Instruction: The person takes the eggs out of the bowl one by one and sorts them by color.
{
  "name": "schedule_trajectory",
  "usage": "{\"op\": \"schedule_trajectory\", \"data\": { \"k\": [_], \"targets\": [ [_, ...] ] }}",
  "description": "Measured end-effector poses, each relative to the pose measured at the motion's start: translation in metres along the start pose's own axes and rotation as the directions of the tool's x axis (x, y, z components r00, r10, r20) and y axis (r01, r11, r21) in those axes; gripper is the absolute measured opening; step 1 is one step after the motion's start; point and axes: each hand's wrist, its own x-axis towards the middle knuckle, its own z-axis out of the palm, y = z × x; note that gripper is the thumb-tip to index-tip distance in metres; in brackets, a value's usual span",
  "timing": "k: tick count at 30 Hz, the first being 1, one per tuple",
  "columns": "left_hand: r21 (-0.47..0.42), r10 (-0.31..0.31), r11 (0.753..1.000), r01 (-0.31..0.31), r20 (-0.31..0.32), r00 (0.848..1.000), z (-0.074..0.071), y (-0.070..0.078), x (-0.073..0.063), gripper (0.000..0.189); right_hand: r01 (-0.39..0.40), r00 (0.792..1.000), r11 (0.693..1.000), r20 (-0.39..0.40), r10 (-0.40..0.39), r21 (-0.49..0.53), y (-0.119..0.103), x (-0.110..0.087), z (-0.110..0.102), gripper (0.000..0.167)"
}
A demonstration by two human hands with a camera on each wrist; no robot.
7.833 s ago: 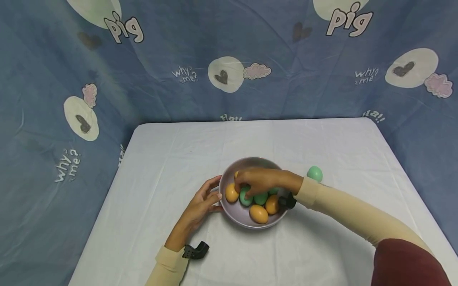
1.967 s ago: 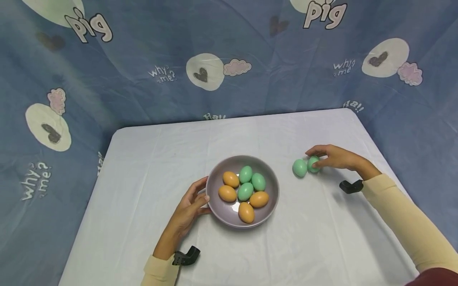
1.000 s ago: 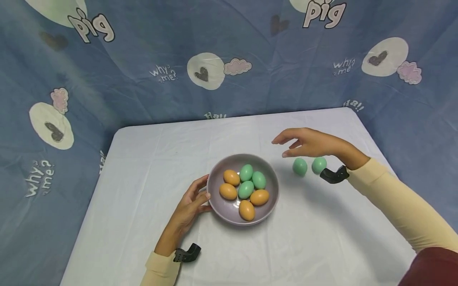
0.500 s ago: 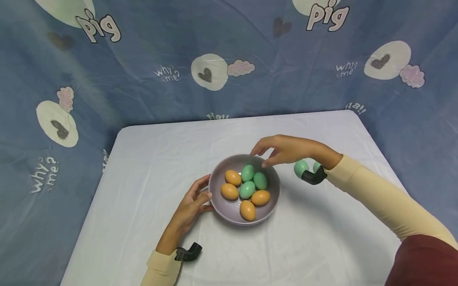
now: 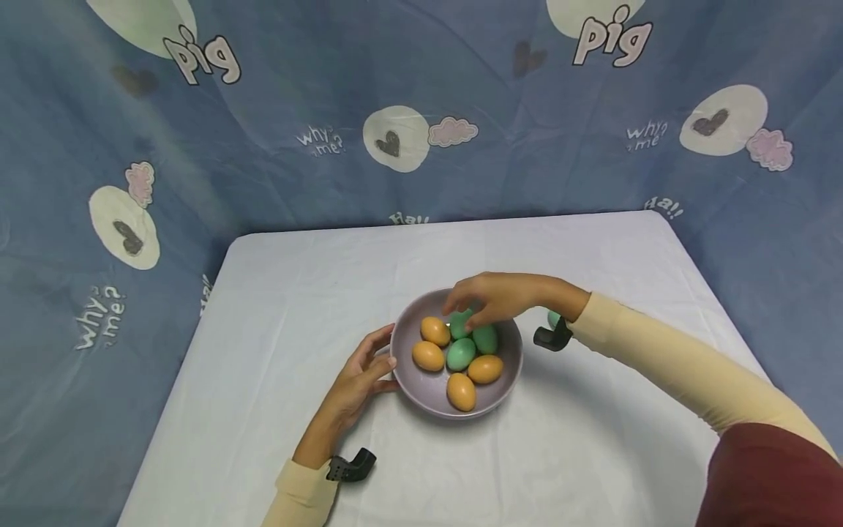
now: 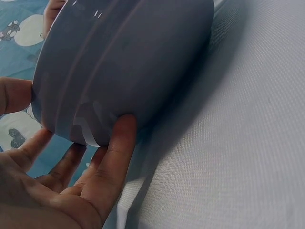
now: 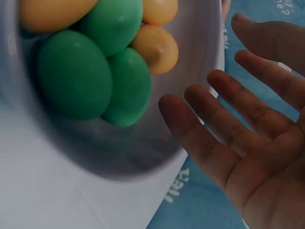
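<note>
A greyish-purple bowl (image 5: 421, 395) holds several orange eggs (image 5: 461, 392) and three green eggs (image 5: 461, 354). My left hand (image 5: 358, 377) grips the bowl's left side; in the left wrist view, the thumb meets the rim and fingertips (image 6: 125, 125) press the outer wall. Over the bowl's far right part hovers my right hand (image 5: 497, 298), thumb and fingers apart around the farthest green egg (image 5: 461, 324). In the right wrist view that hand (image 7: 257, 143) has spread fingers with nothing in them, beside the eggs; whether it touches one in the head view I cannot tell.
Right of the bowl a loose green egg (image 5: 553, 319) lies on the white tablecloth (image 5: 316, 293), mostly covered by the black wrist camera (image 5: 553, 335) and sleeve. A blue printed curtain (image 5: 290, 183) surrounds the table's back and sides.
My right hand has released a green egg beside another on the table to the right, then moved left and down over the bowl. My left hand has stayed at the bowl.
</note>
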Motion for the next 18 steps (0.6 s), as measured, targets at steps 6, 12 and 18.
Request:
{"op": "schedule_trajectory", "data": {
  "k": [6,12,18],
  "targets": [
    [-0.008,0.006,1.0,-0.006,0.013,1.0,0.0,-0.001,0.002,0.061,-0.005,1.0,1.0,0.022,0.004,0.023,-0.004,0.008,0.001,0.04],
    [-0.005,-0.003,1.0,0.003,0.005,1.0,0.0,0.0,0.0,0.061,-0.009,0.994,1.0,0.109,0.012,-0.026,-0.001,0.018,0.012,0.034],
    [-0.003,0.004,1.0,-0.004,0.007,1.0,0.0,0.0,-0.002,0.062,-0.016,0.987,0.996,0.16,0.029,-0.082,0.001,0.026,0.023,0.036]
  ]
}}
